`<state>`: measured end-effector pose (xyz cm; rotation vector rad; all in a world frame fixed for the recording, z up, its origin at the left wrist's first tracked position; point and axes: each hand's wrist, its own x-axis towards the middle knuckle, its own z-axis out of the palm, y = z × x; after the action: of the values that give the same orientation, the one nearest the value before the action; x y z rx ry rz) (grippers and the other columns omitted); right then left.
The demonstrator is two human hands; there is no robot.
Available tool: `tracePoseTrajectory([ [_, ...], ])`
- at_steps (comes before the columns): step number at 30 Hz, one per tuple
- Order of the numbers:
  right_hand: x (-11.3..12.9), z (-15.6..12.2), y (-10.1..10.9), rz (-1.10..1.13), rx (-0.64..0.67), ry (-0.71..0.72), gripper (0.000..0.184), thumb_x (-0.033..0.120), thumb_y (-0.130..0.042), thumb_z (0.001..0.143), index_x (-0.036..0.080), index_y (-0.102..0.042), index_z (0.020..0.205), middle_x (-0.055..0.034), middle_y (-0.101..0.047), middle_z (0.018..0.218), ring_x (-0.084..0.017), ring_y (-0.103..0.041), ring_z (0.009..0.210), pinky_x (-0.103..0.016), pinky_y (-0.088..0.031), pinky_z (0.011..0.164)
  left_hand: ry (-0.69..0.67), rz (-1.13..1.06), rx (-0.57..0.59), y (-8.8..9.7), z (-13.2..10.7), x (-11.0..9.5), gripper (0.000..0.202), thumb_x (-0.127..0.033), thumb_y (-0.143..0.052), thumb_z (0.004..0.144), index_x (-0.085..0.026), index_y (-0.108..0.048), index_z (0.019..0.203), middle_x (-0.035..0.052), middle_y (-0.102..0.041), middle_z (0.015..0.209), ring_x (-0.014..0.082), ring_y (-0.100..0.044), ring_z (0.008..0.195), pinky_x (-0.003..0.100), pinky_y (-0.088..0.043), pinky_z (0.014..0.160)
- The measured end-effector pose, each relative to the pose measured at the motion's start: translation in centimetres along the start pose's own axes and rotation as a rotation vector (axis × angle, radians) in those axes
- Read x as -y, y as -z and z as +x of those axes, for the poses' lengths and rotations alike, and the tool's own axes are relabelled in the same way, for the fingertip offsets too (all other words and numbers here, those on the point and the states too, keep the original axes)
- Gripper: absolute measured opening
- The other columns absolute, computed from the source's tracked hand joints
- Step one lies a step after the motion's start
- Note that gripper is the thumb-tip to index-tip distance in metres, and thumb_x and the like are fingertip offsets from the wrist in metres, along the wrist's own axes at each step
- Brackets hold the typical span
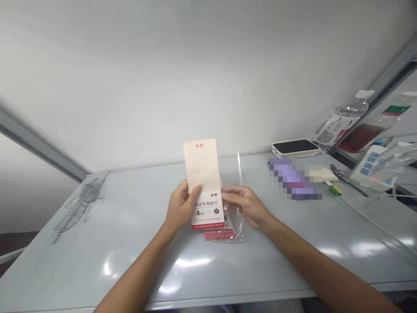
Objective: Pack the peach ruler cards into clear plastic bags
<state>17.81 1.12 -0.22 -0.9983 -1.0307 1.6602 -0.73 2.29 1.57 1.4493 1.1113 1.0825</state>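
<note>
My left hand [181,204] grips a tall white printed card [203,169], its thumb on the front and its fingers behind. Red and black lettering covers the card's lower part, above a red bottom strip. On the right, my right hand [244,202] pinches a clear plastic bag [233,174] near the card's right edge. The bag lies partly behind the card, and a second red-and-white printed piece [219,235] shows low down in or behind it. Both hands are above the desk, close together. What lies behind the card is hidden.
On the grey desk [137,243], a dark see-through pattern [78,204] lies left. To the right are a phone [296,147], a blurred purple item [293,178], scissors [350,179], a white cable [368,224], a leaning bottle [342,124] and a white box [371,167]. A wall stands behind.
</note>
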Motion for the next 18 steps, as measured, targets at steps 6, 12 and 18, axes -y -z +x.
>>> tracePoseTrajectory([
  [6,0.0,0.2,-0.2,-0.048,-0.142,-0.066,0.023,0.035,-0.074,0.057,0.015,-0.067,0.065,-0.0018,-0.065,0.061,-0.013,-0.058,0.055,-0.026,-0.042,0.053,-0.099,0.131,-0.001,0.3,-0.2,0.9,0.024,-0.04,-0.051,0.082,-0.016,-0.051,0.08,-0.0005,-0.052,0.068,0.0102,-0.05,0.06,0.021,-0.04,0.051],
  [12,-0.1,0.1,-0.8,-0.074,-0.175,-0.064,0.016,0.028,-0.073,0.056,0.015,-0.064,0.057,-0.0003,-0.062,0.057,-0.011,-0.054,0.051,-0.024,-0.039,0.05,-0.107,0.135,-0.016,0.0,-0.5,1.5,0.025,-0.043,-0.047,0.083,-0.018,-0.049,0.083,-0.0022,-0.051,0.062,0.0088,-0.047,0.053,0.019,-0.036,0.045],
  [18,-0.4,-0.2,-1.3,-0.046,-0.108,-0.091,0.019,0.031,-0.073,0.057,0.013,-0.068,0.063,-0.0029,-0.065,0.06,-0.013,-0.057,0.054,-0.026,-0.044,0.054,-0.041,0.158,-0.33,-0.6,-0.6,1.0,0.03,-0.048,-0.046,0.082,-0.02,-0.04,0.073,-0.0078,-0.038,0.047,0.0055,-0.035,0.037,0.016,-0.025,0.035],
])
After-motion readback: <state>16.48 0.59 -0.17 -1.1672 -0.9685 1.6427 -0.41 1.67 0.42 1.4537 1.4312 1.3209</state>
